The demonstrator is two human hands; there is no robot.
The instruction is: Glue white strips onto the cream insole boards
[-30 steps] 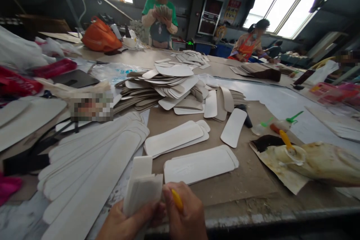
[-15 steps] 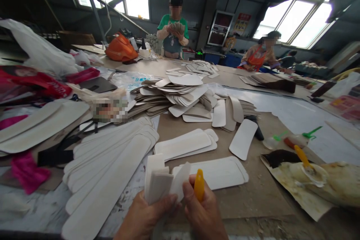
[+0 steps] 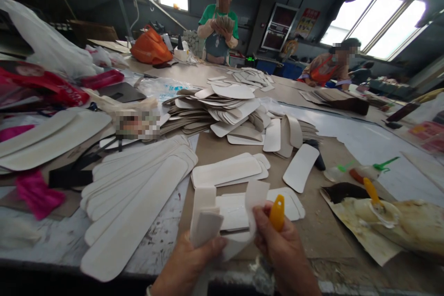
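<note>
My left hand (image 3: 194,256) is closed around a small stack of white strips (image 3: 205,222), with the thumb pressed on their front. My right hand (image 3: 282,245) pinches the upper part of one white strip (image 3: 257,196) between thumb and finger. That strip bows down and back toward the left hand. Also gripped in the right hand is a tool with a yellow handle (image 3: 276,212); its working end is hard to make out below the hand. Just beyond the hands lie flat white pieces with rounded corners (image 3: 291,201), partly hidden by the strips.
A fan of long white pieces (image 3: 138,212) lies left, and a heap of cut pieces (image 3: 222,111) stands ahead. At right are a glue-crusted pot (image 3: 388,215) with a yellow handle in it and bottles with green tips (image 3: 385,164). Two co-workers (image 3: 220,27) are across the table.
My right hand has moved right, drawing one strip away from the stack in my left hand, so a gap has opened between them. Both hands sit slightly further right in view.
</note>
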